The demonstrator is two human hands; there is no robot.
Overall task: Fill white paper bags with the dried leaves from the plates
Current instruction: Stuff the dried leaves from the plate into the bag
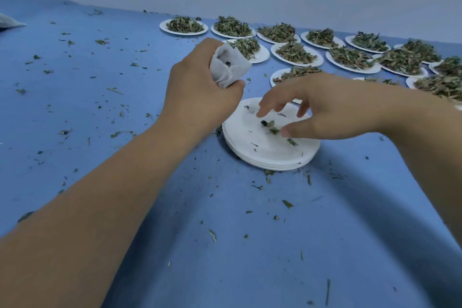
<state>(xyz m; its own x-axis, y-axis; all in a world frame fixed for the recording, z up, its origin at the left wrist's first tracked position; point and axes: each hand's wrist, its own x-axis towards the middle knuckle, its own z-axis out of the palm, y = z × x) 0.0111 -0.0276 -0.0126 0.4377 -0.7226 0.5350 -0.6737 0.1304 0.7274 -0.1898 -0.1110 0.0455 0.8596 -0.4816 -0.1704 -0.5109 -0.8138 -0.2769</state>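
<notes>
The white paper bag [231,67] is held in the left grip [200,92], whose fingers and thumb are curled round its lower body; its mouth gapes upward, above the counter [125,112]. The right grip [322,107] is spread, its fingers loosely arched over a few leaf scraps [270,126] on the top of a stack of nearly bare plates [262,155]; nothing is pinched yet. The bag is judged light, soft and easily crumpled, and is best held below the mouth. The leaves are judged near weightless and brittle, best gathered by a gentle pinch. Heaped plates [320,60] are ranged behind, and the counter is strewn with crumbs.
</notes>
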